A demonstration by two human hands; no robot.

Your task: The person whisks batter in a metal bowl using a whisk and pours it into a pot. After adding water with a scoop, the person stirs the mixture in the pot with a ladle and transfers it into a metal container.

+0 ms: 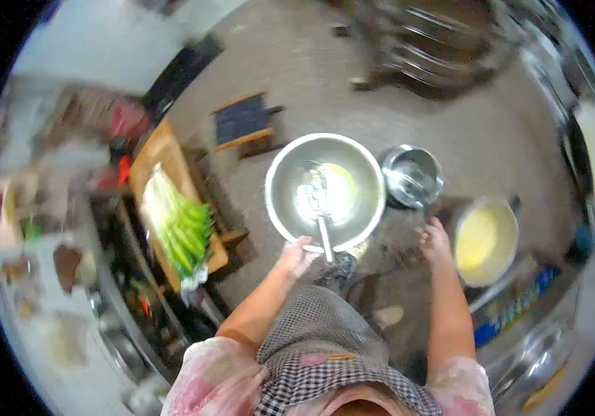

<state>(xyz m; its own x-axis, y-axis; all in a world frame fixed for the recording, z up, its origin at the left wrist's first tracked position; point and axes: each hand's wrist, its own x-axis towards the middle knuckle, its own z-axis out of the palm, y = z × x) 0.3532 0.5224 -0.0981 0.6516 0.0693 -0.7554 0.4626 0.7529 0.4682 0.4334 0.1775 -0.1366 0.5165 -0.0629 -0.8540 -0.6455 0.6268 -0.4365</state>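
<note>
- Being gripped at its near rim by the fingers of the left hand (296, 259), a wide, round, silver-coloured metal bowl (282, 187) is seen in front of the person's body; the fingers are clamped on that rim.
- Inside the bowl, a wire whisk with a pale straight handle (324, 232) is leaned, its loops set down in the middle and its handle laid across the near rim.
- A pale yellow substance (340, 188) is held at the bottom of the bowl, around and beside the loops.
- Just right of the bowl, a smaller round pot of shiny grey metal (413, 177) is placed.
- Right of the bowl's near rim, the right hand (436, 243) is held below the smaller pot, with its fingers curled; whether they are clamped on a handle cannot be told through the blur.
- Farther right of the bowl, a deep, pale metal pot (511, 232) is partly filled with smooth yellow contents (474, 244).
- Well left of the bowl, long green stalks with whitish ends (183, 229) are laid on a light-brown wooden board (166, 145).
- Beyond the bowl to the left, a small stool with a dark seat and orange-brown wooden edges (242, 121) is stood on the grey-brown floor (297, 76).
- On the bowl's near side, a black-and-white checked apron (325, 333) is worn.
</note>
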